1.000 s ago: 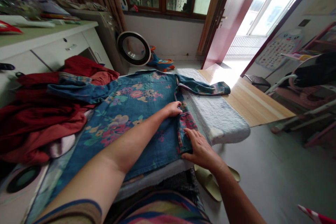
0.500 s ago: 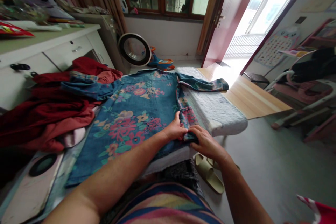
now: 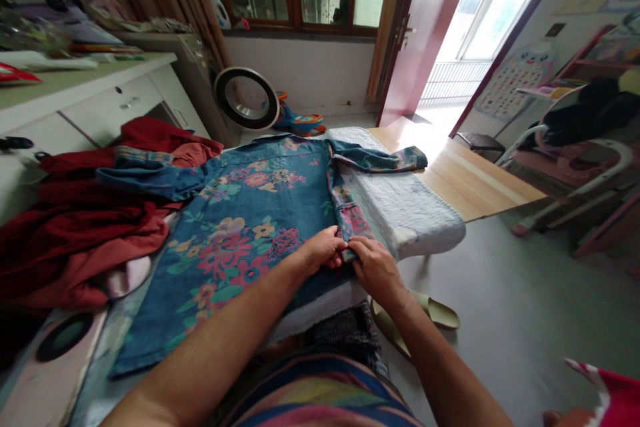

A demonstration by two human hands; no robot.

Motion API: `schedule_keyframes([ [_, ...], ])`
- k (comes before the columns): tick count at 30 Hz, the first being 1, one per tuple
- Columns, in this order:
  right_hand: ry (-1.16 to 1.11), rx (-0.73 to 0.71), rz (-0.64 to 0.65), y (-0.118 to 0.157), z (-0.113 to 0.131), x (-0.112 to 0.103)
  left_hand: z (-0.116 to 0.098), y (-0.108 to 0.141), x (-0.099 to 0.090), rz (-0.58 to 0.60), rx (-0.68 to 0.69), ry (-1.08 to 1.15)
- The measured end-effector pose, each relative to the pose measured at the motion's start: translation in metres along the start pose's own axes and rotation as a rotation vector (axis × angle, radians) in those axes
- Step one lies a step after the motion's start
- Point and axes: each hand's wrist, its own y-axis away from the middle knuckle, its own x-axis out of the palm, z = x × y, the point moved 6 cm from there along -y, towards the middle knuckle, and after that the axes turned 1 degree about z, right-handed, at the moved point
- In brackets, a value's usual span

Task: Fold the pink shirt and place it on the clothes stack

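Observation:
A blue floral denim jacket [image 3: 295, 207] lies spread over the padded table, its sleeves out to both sides. My left hand [image 3: 324, 248] is closed on the jacket's near right edge, by the pink-flowered front panel. Right beside it, my right hand [image 3: 374, 267] pinches the same edge, fingertips almost meeting the left thumb. Part of the gripped cloth is hidden behind my fingers. Under the jacket, a white quilted pad [image 3: 407, 203] shows on the right.
Dark red cloth [image 3: 100, 213] is heaped at the left, under the jacket's left sleeve. A wooden board [image 3: 480, 180] extends at the right. Near my legs, olive slippers [image 3: 440, 312] lie on the floor. A washing machine with its round door [image 3: 247, 99] open stands behind.
Both hands have drawn closer together on the jacket's edge, and my left fingers have curled in. The view has shifted slightly, and the jacket lies much as before.

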Motion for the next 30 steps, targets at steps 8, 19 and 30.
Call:
schedule_keyframes([
  [8, -0.142, -0.018, -0.022, 0.005, -0.011, 0.004, -0.052, -0.054, -0.051, -0.292, 0.117, -0.016],
  [19, -0.079, -0.121, -0.032, 0.001, 0.000, 0.004, -0.113, -0.135, -0.092, -0.519, 0.235, -0.233],
  [30, -0.045, -0.222, -0.042, 0.002, 0.014, 0.004, -0.130, -0.119, -0.120, -0.608, 0.438, -0.334],
])
